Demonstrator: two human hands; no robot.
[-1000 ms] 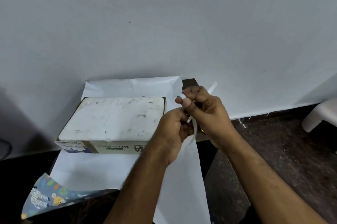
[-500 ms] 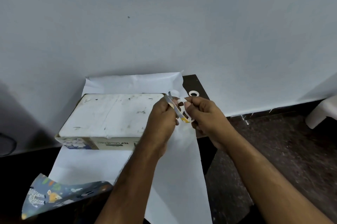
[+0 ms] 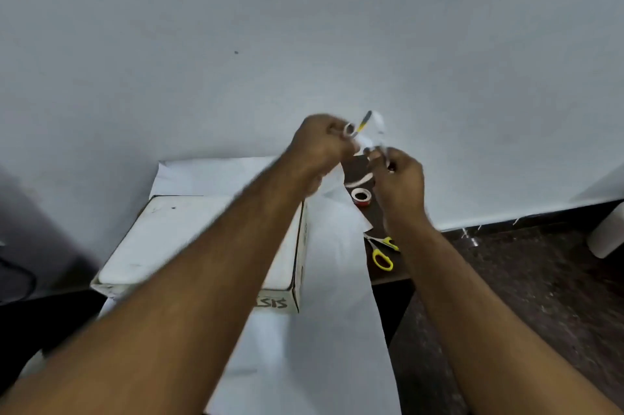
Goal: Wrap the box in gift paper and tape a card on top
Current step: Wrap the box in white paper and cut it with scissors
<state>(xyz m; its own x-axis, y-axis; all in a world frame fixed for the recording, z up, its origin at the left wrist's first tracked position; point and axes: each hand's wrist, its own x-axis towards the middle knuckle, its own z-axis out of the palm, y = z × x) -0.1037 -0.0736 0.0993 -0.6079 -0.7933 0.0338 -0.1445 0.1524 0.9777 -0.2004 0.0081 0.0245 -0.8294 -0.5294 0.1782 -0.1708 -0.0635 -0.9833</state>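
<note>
With your left hand [image 3: 324, 141] curled round a blurred small tool and your right hand [image 3: 396, 175] pinching a pale strip [image 3: 371, 134], keep it taut above the box [image 3: 189, 232] for a clean cut.

The box [image 3: 189, 239] has a white top with small dark specks. The paper [image 3: 324, 347] under it shows plain white. The scissors [image 3: 381, 251] have yellow handles. The tape roll [image 3: 361, 195] is red with a white rim.
</note>
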